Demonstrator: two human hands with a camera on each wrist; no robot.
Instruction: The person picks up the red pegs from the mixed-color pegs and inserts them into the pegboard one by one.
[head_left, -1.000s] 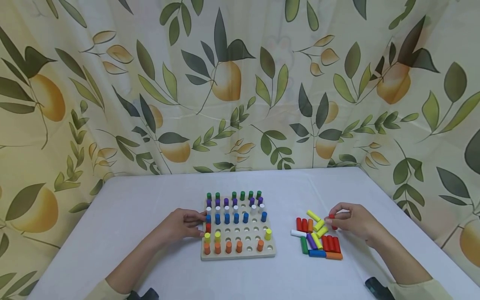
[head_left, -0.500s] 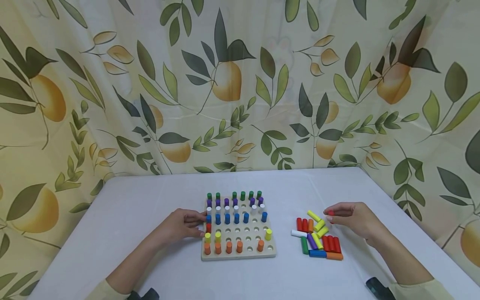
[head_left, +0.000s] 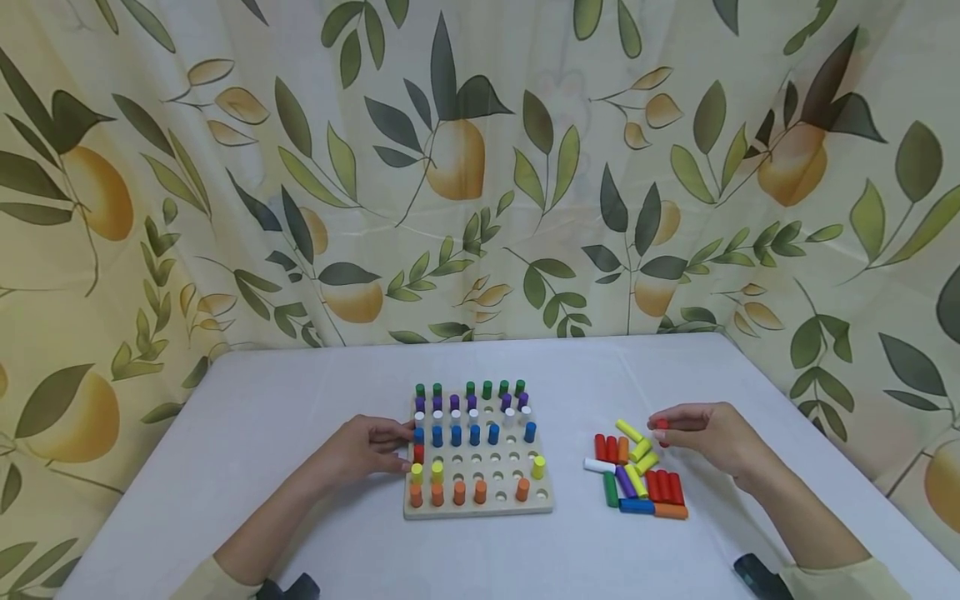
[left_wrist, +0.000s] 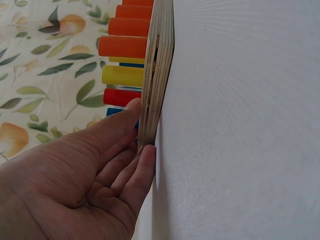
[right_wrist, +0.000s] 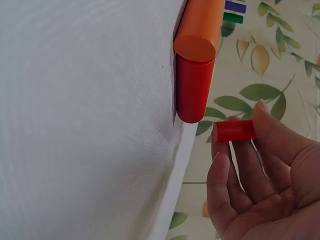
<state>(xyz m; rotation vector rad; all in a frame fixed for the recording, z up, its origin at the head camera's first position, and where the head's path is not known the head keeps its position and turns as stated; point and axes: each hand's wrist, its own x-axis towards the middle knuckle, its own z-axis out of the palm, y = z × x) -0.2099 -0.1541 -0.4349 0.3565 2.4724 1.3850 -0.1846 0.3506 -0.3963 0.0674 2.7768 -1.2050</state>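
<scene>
A wooden pegboard (head_left: 517,504) lies on the table with rows of green, purple, white, blue, yellow and orange pegs standing in it. One red peg (head_left: 418,453) stands at the left end of its row. My left hand (head_left: 363,447) grips the board's left edge; in the left wrist view the thumb lies by the red peg and the little finger reaches the board's lower edge. Over on the right, my right hand (head_left: 701,435) pinches another red peg (right_wrist: 235,131) between thumb and fingers, raised beside the pile of loose pegs (head_left: 636,482).
The pile holds red, yellow, orange, purple, green, blue and white pegs lying on the white-covered table (head_left: 300,379). A leaf-and-fruit patterned curtain (head_left: 480,250) hangs behind the table. Dark wrist devices (head_left: 761,575) show near both sleeves.
My right hand has shifted slightly left with the red peg, and its fingers have straightened somewhat around it. The left hand stays at the board's edge.
</scene>
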